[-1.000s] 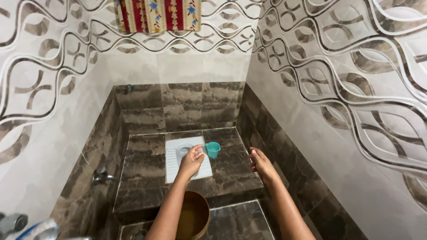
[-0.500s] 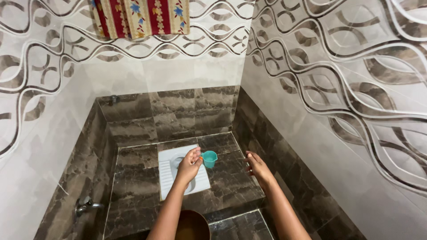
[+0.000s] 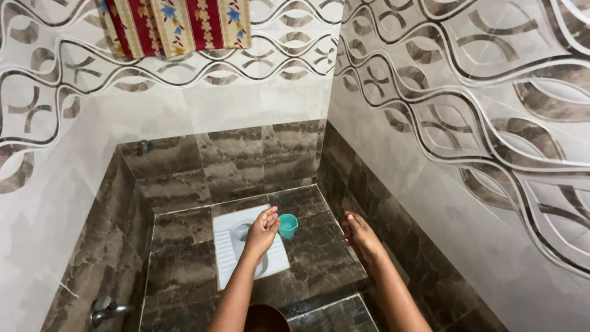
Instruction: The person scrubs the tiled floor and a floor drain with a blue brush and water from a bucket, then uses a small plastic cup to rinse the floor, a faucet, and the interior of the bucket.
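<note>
While the left hand (image 3: 263, 229) grips a teal mug (image 3: 287, 225) by its handle, the mug hangs upright over the dark tiled step, just right of the white squat pan (image 3: 228, 253). Well apart to the right, the right hand (image 3: 361, 233) hovers with fingers loosely spread, holding nothing. A tap (image 3: 104, 308) juts from the left wall.

You see a white squat pan (image 3: 227, 252) set in brown marble tiles, striped floral cloth (image 3: 175, 24) hanging above, metal tap (image 3: 104, 307) low left, brown bucket (image 3: 265, 318) below.
</note>
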